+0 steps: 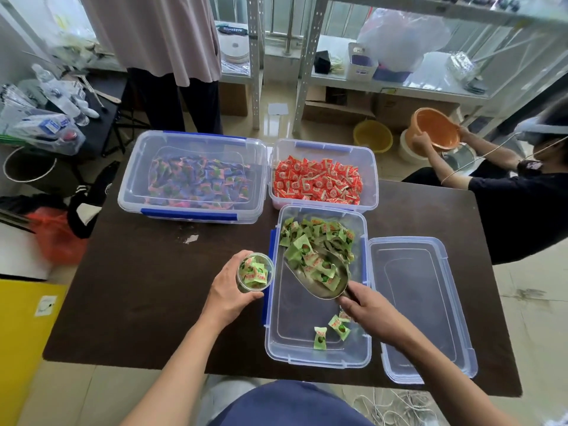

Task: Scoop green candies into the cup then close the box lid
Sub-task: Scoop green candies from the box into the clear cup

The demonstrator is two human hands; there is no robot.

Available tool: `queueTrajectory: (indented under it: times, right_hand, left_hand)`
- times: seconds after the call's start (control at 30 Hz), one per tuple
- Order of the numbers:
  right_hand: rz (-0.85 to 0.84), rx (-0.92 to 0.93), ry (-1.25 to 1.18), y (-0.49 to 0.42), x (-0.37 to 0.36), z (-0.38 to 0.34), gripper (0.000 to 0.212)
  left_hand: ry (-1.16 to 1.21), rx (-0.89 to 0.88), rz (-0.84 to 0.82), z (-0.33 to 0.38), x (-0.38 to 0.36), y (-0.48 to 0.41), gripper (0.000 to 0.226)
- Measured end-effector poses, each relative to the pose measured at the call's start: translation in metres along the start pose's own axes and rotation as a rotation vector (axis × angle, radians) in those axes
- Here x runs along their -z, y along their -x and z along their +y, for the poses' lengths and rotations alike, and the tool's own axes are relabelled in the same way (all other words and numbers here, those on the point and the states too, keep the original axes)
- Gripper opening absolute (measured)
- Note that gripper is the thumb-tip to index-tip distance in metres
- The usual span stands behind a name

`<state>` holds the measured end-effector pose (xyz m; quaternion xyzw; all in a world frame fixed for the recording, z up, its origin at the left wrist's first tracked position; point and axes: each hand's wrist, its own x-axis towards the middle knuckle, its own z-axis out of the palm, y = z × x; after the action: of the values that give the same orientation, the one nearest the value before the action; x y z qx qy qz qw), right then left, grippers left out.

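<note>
Cup (255,272): clear plastic, upright, partly filled with green wrapped candies, just beside the left wall of the open box
Left hand (229,291): fingers and thumb curled round the cup's side, clamped on it, with the wrist over the dark tabletop
Right hand (372,312): fingers wrapped tight round the scoop's handle, over the near half of the box
Scoop (319,292): metal, mouth turned away and to the left, loaded with green candies, its bowl at the near edge of the candy heap
Green candies (319,233): heaped at the far end of the box; three loose ones lie on the box floor near the right hand
Box (316,362): clear with blue latches, uncovered, standing on the table
Lid (421,305): off the box, lying flat on the table just to its right
Table (153,287): dark brown, carrying all three boxes
Red-candy box (322,146): open, directly behind the green one
Purple-candy box (190,135): larger, open, left of the red one
Standing person (172,56): beyond the table's far side
Seated person (516,192): at the right, both hands on an orange basin (435,132)
</note>
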<state>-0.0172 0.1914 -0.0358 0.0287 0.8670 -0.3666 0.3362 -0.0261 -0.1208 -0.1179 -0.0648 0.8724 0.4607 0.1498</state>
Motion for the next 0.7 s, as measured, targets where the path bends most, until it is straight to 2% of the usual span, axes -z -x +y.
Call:
queueTrajectory:
  times: [0.2,0.3,0.4,0.53,0.7]
  right_hand:
    - [-0.092,0.045,0.232,0.007,0.005,-0.035,0.016]
    - [-0.105,0.036,0.340,0.002,-0.003,-0.057,0.021]
    - [-0.043,0.031,0.530,-0.004,-0.010,-0.077,0.016]
    - [0.081,0.123,0.799,-0.009,-0.014,-0.100,0.011]
    - [0.096,0.174,1.022,-0.010,-0.007,-0.127,0.017]
  left_hand:
    - [0.026,-0.026,0.010,-0.002,0.000,0.000,0.091]
    - [0.051,-0.037,0.008,-0.003,-0.001,0.001,0.090]
    - [0.066,-0.041,-0.003,-0.004,0.000,0.002,0.088]
    - [0.073,-0.041,0.003,-0.003,0.000,0.003,0.086]
    - [0.086,-0.033,0.005,-0.005,-0.001,0.005,0.088]
